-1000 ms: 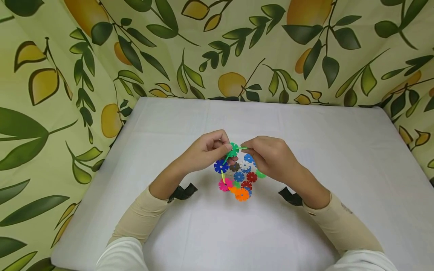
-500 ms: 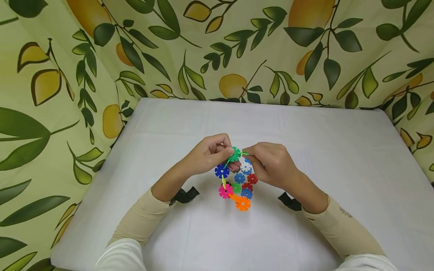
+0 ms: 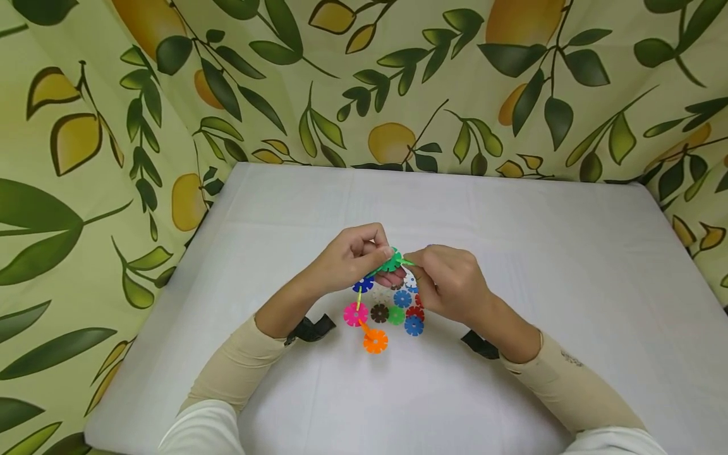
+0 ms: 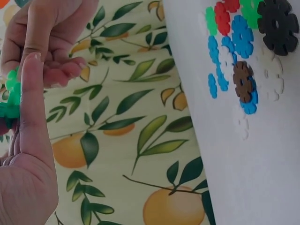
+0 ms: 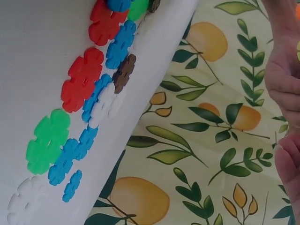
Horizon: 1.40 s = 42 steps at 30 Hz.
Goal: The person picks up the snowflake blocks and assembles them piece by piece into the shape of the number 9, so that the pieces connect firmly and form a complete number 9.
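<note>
In the head view my left hand (image 3: 355,256) pinches a green interlocking disc (image 3: 390,260) between thumb and fingers. Facing it, my right hand (image 3: 452,278) pinches a light green disc (image 3: 407,261), seen edge-on at the green disc's right rim. A linked chain hangs below the left hand: a dark blue disc (image 3: 363,285), a yellow-green disc (image 3: 359,298) seen edge-on, a pink disc (image 3: 355,314) and an orange disc (image 3: 375,342) at the end. The left wrist view shows green plastic (image 4: 11,101) beside the left thumb. Fingers hide part of both held discs.
Loose discs lie on the white table (image 3: 307,208) under the hands, among them a black disc (image 3: 380,313), a green disc (image 3: 396,315), a blue disc (image 3: 414,325) and a brown disc (image 5: 124,74). Black straps hang at both wrists. A patterned curtain (image 3: 392,82) stands behind the table.
The hanging chain has swung to the left, uncovering the black disc on the table. My right hand has lowered slightly, and the light green disc now tilts down to the right.
</note>
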Motion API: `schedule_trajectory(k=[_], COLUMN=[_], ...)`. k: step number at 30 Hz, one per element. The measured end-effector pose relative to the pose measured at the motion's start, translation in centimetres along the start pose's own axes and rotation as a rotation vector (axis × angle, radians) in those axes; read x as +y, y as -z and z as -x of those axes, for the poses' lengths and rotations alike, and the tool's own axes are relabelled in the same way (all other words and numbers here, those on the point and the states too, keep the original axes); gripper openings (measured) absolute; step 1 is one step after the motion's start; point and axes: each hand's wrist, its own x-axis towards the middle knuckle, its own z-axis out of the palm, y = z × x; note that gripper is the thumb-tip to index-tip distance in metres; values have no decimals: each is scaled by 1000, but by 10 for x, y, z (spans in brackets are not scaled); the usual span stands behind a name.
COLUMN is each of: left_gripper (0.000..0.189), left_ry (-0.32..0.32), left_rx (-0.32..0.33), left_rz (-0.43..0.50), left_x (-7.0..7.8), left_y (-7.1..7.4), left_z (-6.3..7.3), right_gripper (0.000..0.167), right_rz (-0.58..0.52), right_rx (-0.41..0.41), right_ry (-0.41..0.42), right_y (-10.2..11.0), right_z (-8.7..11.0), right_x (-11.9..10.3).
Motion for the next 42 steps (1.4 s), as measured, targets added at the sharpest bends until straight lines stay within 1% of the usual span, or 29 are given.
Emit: schedule_trajectory(k=[4,8,12,14,17,21,23,25,26,27,31,32,34,37,39,40,42], left_gripper=[12,12,12,11,11,11,12,14,14,15,16,18,22,23,23,23,26], left_ry=[6,20,20,21,39,67,73,82,86,93,133,140,154,163,158,141,86], left_rx=[9,-1,1,14,47,86,95,108,117,125,156,158,157,158,154,150,136], left_rz=[18,26,25,12,-10,-45,-57,-62,-63,-61,-54,-62,-84,-133,-170,-190,-233], left_x=[0,1,3,4,5,4,3,2,1,1,-1,-1,-2,-3,-2,-2,-2], left_y=[-3,-4,-2,0,2,3,3,2,2,2,3,3,3,3,3,3,4], left_z=[-1,0,1,1,0,-2,-2,-3,-3,-3,-3,-3,-3,-4,-4,-4,-4], right_gripper=[16,16,14,13,17,26,26,25,25,25,15,13,11,16,23,25,26], right_rz=[-16,-54,-77,-79,-69,-5,29,52,57,55,36,30,38,76,110,119,124], right_rx=[40,76,75,46,-23,-127,-180,-266,-330,-408,-781,-864,-995,-1123,-1181,-1203,-1230], right_ry=[8,52,58,37,-4,-63,-93,-143,-183,-234,-436,-480,-543,-615,-649,-664,-687], right_y=[-2,-5,-6,-4,0,8,14,20,24,27,33,32,29,23,20,19,16], right_z=[1,1,-1,-3,-5,-8,-9,-9,-8,-8,-3,-2,1,4,7,8,12], right_x=[0,0,0,1,2,4,7,9,11,12,19,21,24,27,29,29,30])
